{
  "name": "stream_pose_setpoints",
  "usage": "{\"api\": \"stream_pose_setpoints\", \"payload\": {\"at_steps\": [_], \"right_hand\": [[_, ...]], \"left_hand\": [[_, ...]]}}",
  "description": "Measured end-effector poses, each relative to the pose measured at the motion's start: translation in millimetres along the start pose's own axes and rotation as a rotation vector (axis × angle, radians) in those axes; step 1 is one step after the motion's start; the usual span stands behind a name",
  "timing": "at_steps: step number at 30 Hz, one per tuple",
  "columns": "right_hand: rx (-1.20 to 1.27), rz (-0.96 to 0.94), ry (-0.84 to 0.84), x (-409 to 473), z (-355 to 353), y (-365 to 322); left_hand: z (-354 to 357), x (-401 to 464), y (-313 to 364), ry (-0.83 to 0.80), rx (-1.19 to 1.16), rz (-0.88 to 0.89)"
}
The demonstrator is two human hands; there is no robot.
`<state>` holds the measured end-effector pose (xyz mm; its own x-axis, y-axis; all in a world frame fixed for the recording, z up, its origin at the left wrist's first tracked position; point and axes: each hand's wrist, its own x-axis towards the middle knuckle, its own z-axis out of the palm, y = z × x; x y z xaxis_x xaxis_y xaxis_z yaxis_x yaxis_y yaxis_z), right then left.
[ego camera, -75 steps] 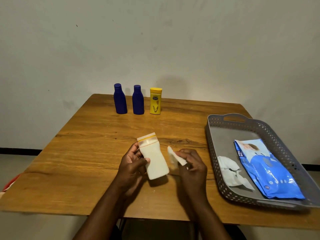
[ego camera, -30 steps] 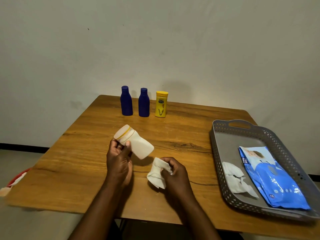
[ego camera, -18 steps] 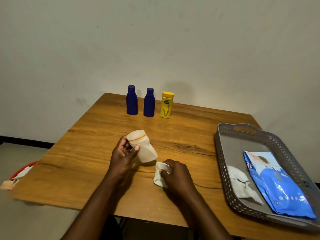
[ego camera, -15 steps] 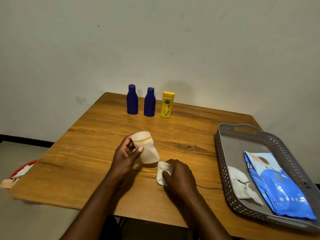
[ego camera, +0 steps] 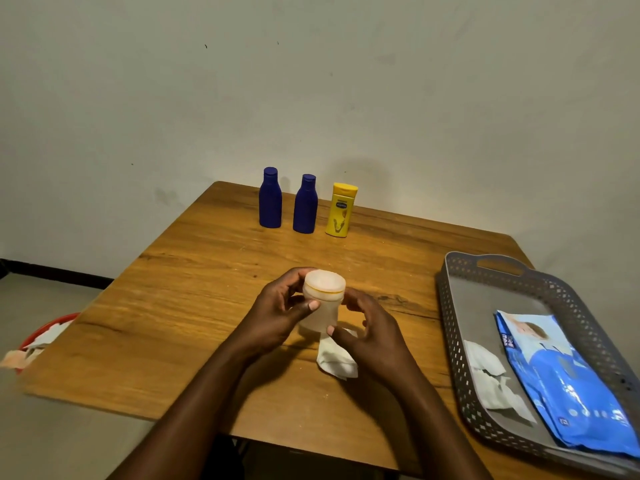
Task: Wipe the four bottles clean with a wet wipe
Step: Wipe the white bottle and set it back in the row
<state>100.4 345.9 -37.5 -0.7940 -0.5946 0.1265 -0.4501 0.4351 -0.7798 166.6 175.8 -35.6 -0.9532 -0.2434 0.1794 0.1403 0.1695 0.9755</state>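
Head camera view: a person holds a white bottle (ego camera: 321, 306) upright above the middle of a wooden surface (ego camera: 194, 306), its round cap facing the lens. The left hand (ego camera: 277, 311) wraps the bottle's left side, fingers (ego camera: 311, 305) clasped on it. The right hand (ego camera: 372, 332) touches the bottle's right side with its fingertips while gripping a crumpled wet wipe (ego camera: 336, 358) that hangs below the bottle toward the surface. Two dark blue bottles (ego camera: 270, 202) (ego camera: 305, 204) and a yellow bottle (ego camera: 341, 210) stand in a row near the far edge. At right, a grey perforated tray (ego camera: 457, 282) holds a blue pack of wipes (ego camera: 568, 382) and a used wipe (ego camera: 491, 379). A red bin (ego camera: 45, 332) sits on the floor at left.
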Motion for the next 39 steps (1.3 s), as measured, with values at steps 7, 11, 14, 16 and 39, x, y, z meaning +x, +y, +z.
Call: {"api": "stream_pose_setpoints", "payload": {"at_steps": [7, 11, 14, 16, 39], "right_hand": [[0.09, -0.052, 0.084, 12, 2, -3], [0.12, -0.05, 0.09, 18, 1, -2], [0.164, -0.029, 0.099, 25, -3, -1], [0.196, -0.019, 0.117, 32, -7, 0], [0.268, 0.198, 0.54, 206, -33, 41]], "left_hand": [[6, 9, 4, -0.058, 0.043, 0.044], [3, 15, -2, -0.063, 0.037, 0.036], [-4, 16, -18, -0.018, 0.056, -0.011], [-5, 14, -32, 0.04, 0.002, -0.11], [-5, 20, -90, 0.018, 0.833, 0.25]]}}
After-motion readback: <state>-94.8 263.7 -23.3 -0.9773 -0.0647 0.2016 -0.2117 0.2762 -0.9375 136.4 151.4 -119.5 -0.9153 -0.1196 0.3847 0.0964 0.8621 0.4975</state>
